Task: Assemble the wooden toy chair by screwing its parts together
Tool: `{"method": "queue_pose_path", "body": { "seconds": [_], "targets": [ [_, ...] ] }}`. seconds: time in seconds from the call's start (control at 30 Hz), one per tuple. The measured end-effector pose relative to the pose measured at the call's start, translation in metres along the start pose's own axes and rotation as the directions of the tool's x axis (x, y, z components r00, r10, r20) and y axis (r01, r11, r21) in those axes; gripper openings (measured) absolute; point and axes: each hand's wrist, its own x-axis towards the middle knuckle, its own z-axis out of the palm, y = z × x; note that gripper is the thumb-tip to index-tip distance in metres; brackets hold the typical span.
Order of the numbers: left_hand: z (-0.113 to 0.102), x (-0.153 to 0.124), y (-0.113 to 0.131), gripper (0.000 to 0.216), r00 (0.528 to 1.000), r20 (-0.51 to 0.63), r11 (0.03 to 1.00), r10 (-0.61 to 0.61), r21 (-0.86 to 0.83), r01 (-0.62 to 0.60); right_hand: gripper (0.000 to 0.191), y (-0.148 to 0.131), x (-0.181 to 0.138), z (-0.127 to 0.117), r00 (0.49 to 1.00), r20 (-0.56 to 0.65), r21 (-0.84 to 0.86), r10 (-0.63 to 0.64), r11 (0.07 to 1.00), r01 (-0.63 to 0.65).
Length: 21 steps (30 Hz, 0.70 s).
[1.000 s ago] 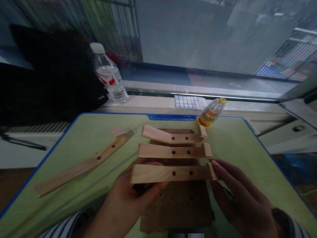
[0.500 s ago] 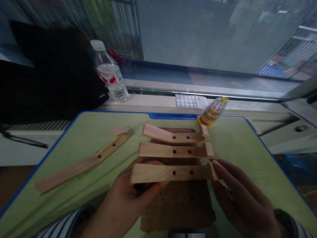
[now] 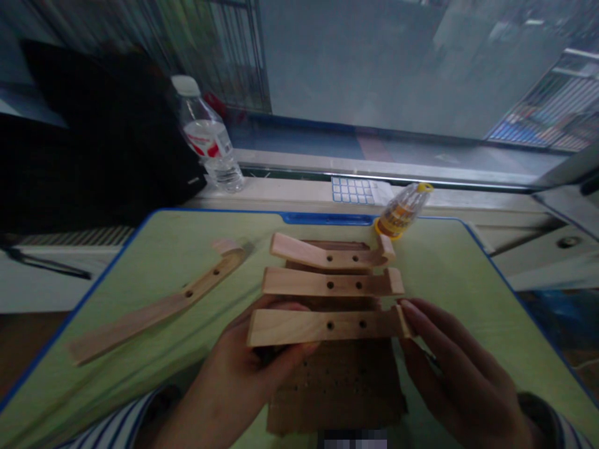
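My left hand (image 3: 243,368) grips the left part of the nearest wooden hook (image 3: 290,327), thumb on the near side and fingers behind. At its short upturned end, my right hand (image 3: 458,368) pinches with thumb and fingertips. Two dark holes run through this hook, which lies across a brown drilled board (image 3: 337,399). Behind it, a second wooden hook (image 3: 299,282) and a third wooden hook (image 3: 299,251) rest side by side on the board, each with two holes. A fourth wooden hook (image 3: 140,327) lies slanted on the table, left of my hands.
The pale green table (image 3: 468,274) has a blue rim. A yellow-capped bottle (image 3: 402,212) stands at its back right. On the sill are a clear water bottle (image 3: 213,140) and a gridded sheet (image 3: 353,190). A black bag (image 3: 103,143) is at the left.
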Motion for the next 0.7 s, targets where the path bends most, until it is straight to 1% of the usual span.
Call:
{"method": "queue_pose_path", "body": {
  "seconds": [0.17, 0.37, 0.57, 0.7],
  "targets": [
    [-0.0009, 0.0015, 0.0037, 0.020, 1.000, -0.004, 1.000, 0.018, -0.026, -0.018, 0.057, -0.0018, 0.0021, -0.0011, 1.000, -0.005, 0.019, -0.006, 1.000, 0.006],
    [-0.0006, 0.0019, 0.0020, 0.033, 1.000, 0.020, 1.000, 0.020, -0.011, -0.020, 0.058, -0.0016, 0.0063, 0.0010, 0.999, -0.051, 0.008, -0.012, 1.000, 0.013],
    [-0.0010, 0.0010, 0.0007, 0.031, 1.000, 0.012, 1.000, 0.024, -0.012, -0.024, 0.058, 0.0006, 0.0031, 0.0023, 0.999, -0.049, 0.003, -0.014, 1.000, 0.014],
    [-0.0010, 0.0003, 0.0003, 0.035, 1.000, 0.011, 1.000, 0.002, -0.005, -0.002, 0.058, 0.0014, 0.0004, 0.0034, 0.998, -0.065, -0.013, -0.015, 1.000, 0.014]
  ]
}}
